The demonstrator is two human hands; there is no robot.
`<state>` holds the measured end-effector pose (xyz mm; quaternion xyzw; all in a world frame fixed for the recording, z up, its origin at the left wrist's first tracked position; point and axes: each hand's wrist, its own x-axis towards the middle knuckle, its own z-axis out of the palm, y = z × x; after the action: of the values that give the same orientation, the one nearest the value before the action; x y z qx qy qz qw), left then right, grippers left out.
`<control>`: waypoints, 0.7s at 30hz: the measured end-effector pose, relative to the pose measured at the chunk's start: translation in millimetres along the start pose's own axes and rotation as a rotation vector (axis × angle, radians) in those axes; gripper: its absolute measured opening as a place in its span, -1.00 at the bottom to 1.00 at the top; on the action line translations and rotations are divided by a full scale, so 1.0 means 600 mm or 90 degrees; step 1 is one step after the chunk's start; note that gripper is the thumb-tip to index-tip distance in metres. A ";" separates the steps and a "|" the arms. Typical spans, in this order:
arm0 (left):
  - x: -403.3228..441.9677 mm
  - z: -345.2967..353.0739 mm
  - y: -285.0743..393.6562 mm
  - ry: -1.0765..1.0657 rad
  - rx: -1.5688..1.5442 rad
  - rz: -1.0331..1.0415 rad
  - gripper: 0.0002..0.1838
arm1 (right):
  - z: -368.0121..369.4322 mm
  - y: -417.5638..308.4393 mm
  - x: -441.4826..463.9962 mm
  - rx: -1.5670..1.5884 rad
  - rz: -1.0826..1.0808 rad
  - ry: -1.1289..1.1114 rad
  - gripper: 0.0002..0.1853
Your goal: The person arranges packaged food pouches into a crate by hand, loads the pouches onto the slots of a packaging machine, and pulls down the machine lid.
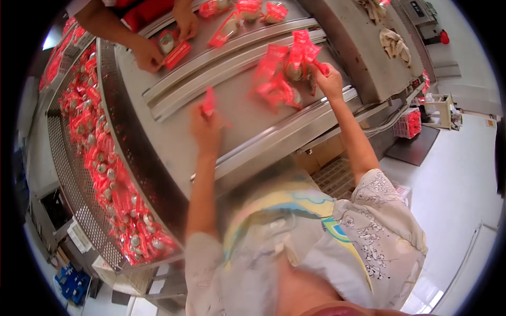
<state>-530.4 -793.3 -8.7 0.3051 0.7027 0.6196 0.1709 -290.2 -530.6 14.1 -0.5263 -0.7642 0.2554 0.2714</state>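
My left hand (205,129), blurred by motion, is over the metal worktop (179,134) with its fingers closed on a red plastic packet (209,101). At the right of the same channel, my right hand (330,83) pinches the end of another red packet (319,67). Beside it lies a loose pile of red packets (271,79), partly smeared; pale, roundish contents show through clear parts of some wrappers.
Across metal rails (232,60), another person's hands (166,42) handle a red-and-clear packet. A curved perforated trough (63,158) full of red packets runs along the left. A metal housing (363,63) with cloths (395,46) stands at the right.
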 end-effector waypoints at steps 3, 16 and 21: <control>-0.007 0.007 -0.014 0.076 0.130 0.074 -0.69 | 0.004 -0.042 -0.028 0.111 0.075 -0.111 -0.24; -0.035 -0.019 -0.060 0.067 -0.141 -0.069 -0.78 | 0.255 -0.204 -0.200 0.255 -0.090 -0.340 -0.70; -0.045 -0.042 -0.066 0.104 -0.099 -0.189 -0.82 | 0.248 -0.240 -0.202 0.343 0.051 -0.500 -0.71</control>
<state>-534.1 -831.4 -46.4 0.1325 0.7013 0.6628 0.2265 -451.8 -706.0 -13.7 -0.3299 -0.6948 0.6342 0.0788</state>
